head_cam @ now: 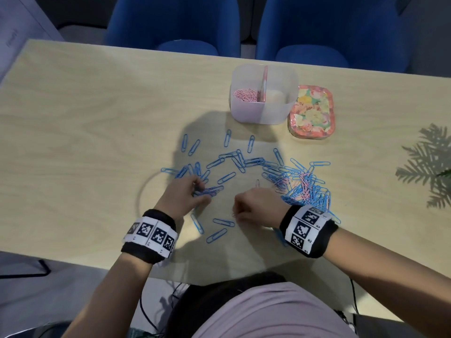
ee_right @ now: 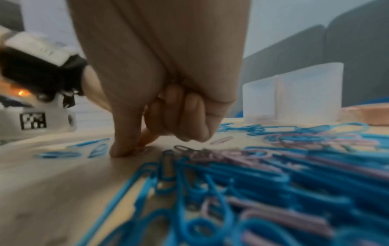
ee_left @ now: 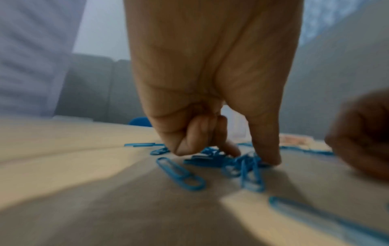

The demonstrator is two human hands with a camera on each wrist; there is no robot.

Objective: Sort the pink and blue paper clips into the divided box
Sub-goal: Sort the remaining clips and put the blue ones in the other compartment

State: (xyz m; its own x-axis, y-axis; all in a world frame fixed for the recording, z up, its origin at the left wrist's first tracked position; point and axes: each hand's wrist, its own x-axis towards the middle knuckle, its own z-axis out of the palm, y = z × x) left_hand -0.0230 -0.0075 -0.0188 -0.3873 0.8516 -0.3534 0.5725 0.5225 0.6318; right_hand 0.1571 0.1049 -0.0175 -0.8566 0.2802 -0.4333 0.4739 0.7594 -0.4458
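Many blue clips (head_cam: 249,162), axes scattered

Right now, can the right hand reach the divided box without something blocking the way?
Probably yes: between the right hand and the divided box lie only flat blue paper clips on the table.

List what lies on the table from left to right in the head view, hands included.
Left hand → right hand → divided box → mixed clip pile → floral lid → plant shadow.
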